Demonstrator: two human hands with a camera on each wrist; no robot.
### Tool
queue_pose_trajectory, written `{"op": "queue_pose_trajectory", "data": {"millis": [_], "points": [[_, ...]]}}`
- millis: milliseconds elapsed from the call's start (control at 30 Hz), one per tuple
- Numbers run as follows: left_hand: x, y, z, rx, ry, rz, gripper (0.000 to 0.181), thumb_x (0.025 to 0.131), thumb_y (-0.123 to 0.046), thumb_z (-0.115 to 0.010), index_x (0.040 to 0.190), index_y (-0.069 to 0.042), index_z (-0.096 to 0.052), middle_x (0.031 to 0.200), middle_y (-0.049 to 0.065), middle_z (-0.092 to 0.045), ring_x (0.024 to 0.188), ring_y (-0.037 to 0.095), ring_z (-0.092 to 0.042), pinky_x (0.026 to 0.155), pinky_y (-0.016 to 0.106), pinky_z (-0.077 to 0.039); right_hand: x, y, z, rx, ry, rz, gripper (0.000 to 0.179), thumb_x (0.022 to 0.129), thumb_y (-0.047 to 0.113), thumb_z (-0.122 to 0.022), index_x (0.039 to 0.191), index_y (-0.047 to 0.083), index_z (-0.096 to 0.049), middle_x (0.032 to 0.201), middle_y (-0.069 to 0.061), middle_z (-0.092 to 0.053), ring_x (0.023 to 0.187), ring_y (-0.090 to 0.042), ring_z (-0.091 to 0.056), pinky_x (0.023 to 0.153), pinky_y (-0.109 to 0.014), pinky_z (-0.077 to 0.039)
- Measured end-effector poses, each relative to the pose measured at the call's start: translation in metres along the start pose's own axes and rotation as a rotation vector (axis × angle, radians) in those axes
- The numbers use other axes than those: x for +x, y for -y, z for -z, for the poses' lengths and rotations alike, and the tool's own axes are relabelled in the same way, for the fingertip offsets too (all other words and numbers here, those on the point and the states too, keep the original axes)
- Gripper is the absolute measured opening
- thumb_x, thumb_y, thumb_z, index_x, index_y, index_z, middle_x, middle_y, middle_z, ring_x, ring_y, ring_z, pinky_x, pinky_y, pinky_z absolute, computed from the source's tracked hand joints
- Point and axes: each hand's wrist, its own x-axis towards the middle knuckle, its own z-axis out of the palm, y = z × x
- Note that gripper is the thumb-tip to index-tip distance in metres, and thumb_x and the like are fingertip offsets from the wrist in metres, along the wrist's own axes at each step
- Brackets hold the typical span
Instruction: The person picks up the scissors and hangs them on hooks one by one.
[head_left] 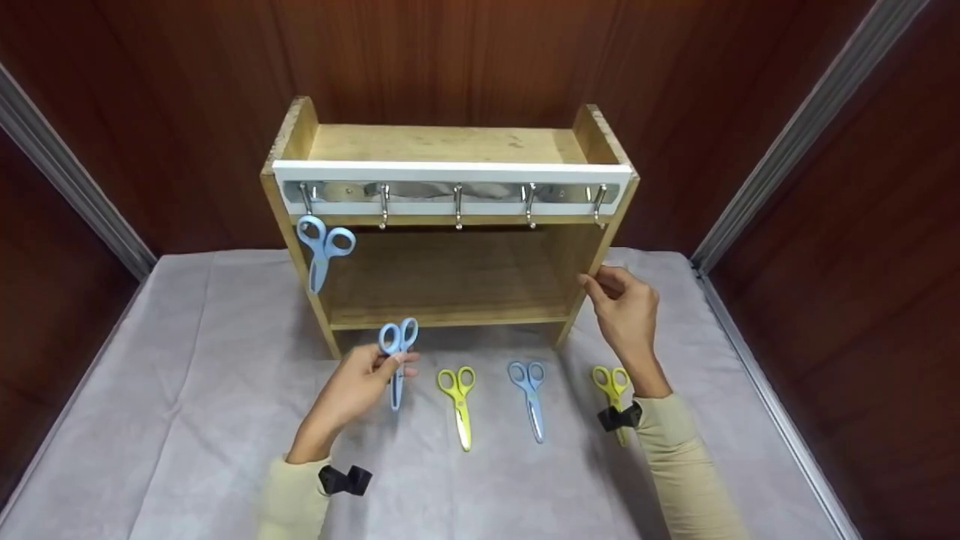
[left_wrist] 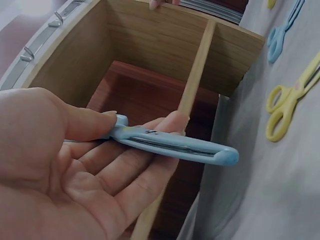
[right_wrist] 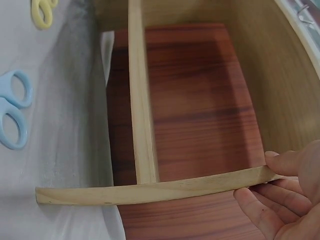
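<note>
My left hand pinches light blue scissors between thumb and fingers, in front of the shelf's lower left. Their handle loops point up in the head view and the blades point down. My right hand grips the right side panel of the wooden shelf, thumb on one face and fingers on the other. Another pair of light blue scissors hangs by a loop from the leftmost hook of the hook rail. The other hooks carry nothing.
On the grey cloth before the shelf lie yellow scissors, blue scissors and, partly hidden by my right wrist's camera, more yellow scissors. Dark wood panels stand behind and at both sides.
</note>
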Motion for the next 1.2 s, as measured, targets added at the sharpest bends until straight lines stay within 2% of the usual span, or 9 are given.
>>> {"op": "queue_pose_trajectory", "data": {"millis": [167,300,600,767,967,1200], "points": [[0.004,-0.01,0.004,-0.027,0.013,-0.052,0.034,0.11,-0.011,-0.051,0.139,0.003,-0.063,0.129,0.018,-0.075,0.117,0.028,-0.076,0.11,0.052,-0.052,0.0,0.001,0.001,-0.005,0.006,-0.007,0.021,0.092,0.02,-0.083,0.102,0.001,-0.081,0.095,-0.015,-0.082,0.087,-0.026,-0.079,0.069,-0.004,-0.05],[0.008,-0.02,0.009,-0.039,0.053,-0.094,0.037,0.11,-0.011,-0.05,0.143,0.005,-0.059,0.132,0.021,-0.073,0.122,0.031,-0.073,0.115,0.053,-0.048,0.0,0.001,0.002,-0.006,0.004,-0.011,0.021,0.092,0.018,-0.083,0.102,0.001,-0.081,0.095,-0.015,-0.082,0.087,-0.027,-0.079,0.068,-0.004,-0.05],[0.013,-0.038,0.019,-0.048,0.117,-0.158,0.037,0.111,-0.014,-0.051,0.141,0.006,-0.059,0.13,0.021,-0.074,0.122,0.032,-0.073,0.11,0.053,-0.053,0.0,0.002,0.002,-0.02,0.01,-0.013,0.02,0.091,0.018,-0.083,0.103,0.002,-0.081,0.096,-0.015,-0.082,0.087,-0.027,-0.08,0.067,-0.004,-0.049],[0.017,-0.049,0.026,-0.03,0.124,-0.182,0.035,0.111,-0.016,-0.051,0.137,0.003,-0.063,0.128,0.02,-0.075,0.12,0.032,-0.074,0.106,0.049,-0.056,0.0,0.002,0.002,-0.032,0.026,-0.008,0.021,0.091,0.018,-0.083,0.103,0.002,-0.081,0.097,-0.015,-0.082,0.087,-0.027,-0.08,0.067,-0.004,-0.048],[0.022,-0.071,0.039,-0.008,0.127,-0.219,0.032,0.111,-0.02,-0.052,0.126,0.0,-0.072,0.122,0.017,-0.078,0.116,0.032,-0.075,0.104,0.044,-0.058,0.001,0.002,0.003,-0.042,0.029,0.002,0.021,0.092,0.02,-0.083,0.103,0.002,-0.081,0.096,-0.015,-0.082,0.087,-0.027,-0.08,0.067,-0.004,-0.048],[0.026,-0.089,0.05,-0.11,0.162,-0.236,0.033,0.111,-0.014,-0.051,0.131,0.007,-0.066,0.122,0.024,-0.076,0.117,0.034,-0.075,0.099,0.03,-0.059,0.0,0.002,0.002,-0.039,0.031,-0.011,0.022,0.092,0.02,-0.082,0.105,0.002,-0.081,0.098,-0.015,-0.082,0.089,-0.027,-0.08,0.068,-0.004,-0.049]]}}
